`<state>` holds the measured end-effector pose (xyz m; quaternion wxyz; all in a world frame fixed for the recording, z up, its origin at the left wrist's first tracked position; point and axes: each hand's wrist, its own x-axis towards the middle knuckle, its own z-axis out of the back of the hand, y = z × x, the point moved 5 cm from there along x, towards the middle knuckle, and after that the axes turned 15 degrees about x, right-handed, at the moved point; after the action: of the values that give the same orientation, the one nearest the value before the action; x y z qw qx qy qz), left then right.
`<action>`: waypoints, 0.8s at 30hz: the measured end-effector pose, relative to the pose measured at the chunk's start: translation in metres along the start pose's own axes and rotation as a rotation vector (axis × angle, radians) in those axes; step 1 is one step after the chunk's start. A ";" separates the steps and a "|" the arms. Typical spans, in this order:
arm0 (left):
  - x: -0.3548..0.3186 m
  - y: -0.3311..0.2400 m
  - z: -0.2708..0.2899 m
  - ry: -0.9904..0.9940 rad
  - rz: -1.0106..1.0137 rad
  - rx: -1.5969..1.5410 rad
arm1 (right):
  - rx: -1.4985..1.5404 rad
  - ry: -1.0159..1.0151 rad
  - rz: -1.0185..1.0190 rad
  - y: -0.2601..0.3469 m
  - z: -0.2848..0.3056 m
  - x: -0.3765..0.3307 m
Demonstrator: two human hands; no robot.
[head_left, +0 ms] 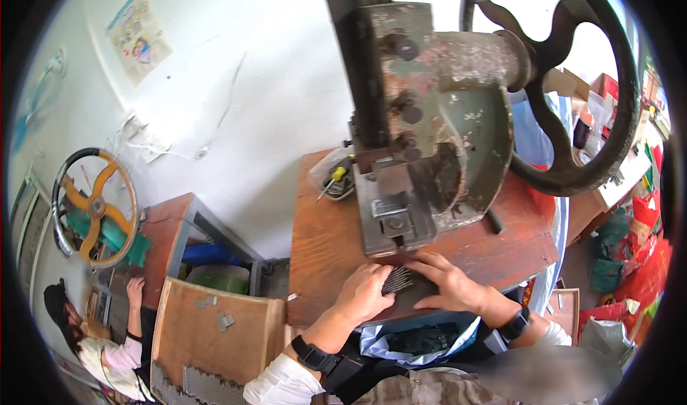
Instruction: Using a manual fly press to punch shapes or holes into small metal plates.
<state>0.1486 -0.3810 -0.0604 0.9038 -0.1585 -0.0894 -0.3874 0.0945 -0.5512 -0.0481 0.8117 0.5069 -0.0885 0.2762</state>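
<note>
A bundle of thin, dark metal pieces (398, 280) lies at the front of the wooden table. My left hand (363, 292) is closed around its left side, thumb toward the middle. To the right, my right hand (452, 285) has its fingers stretched out, the fingertips close to the bundle and to the front of the press. It cannot be made out whether they touch a small piece there. Just beyond my hands stands a worn green hand press (444, 111), with a metal die block (392, 215) at its base. Its large dark handwheel (558, 179) rises on the right.
A plastic tub (331, 163) with a yellow-handled screwdriver stands left of the press. An open bag (418, 342) hangs below the table edge. At left are a wooden box (215, 333) with metal pieces and a co-worker (107, 355) by another handwheel (96, 205). Bags (647, 276) crowd the right.
</note>
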 end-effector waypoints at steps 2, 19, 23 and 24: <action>0.003 -0.004 -0.002 0.055 0.000 0.020 | -0.034 -0.025 0.051 -0.015 -0.005 0.012; -0.015 -0.002 -0.018 -0.258 0.140 -0.193 | -0.262 0.101 -0.167 -0.033 -0.030 0.012; -0.015 -0.003 -0.016 -0.253 0.154 -0.215 | -0.298 0.079 -0.230 -0.024 -0.031 0.014; -0.015 -0.004 -0.017 -0.261 0.136 -0.164 | -0.316 0.066 -0.174 -0.028 -0.044 0.009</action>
<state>0.1365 -0.3798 -0.0794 0.8927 -0.2864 -0.1629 -0.3073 0.1113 -0.5189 -0.0861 0.9046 0.3695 -0.0601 0.2040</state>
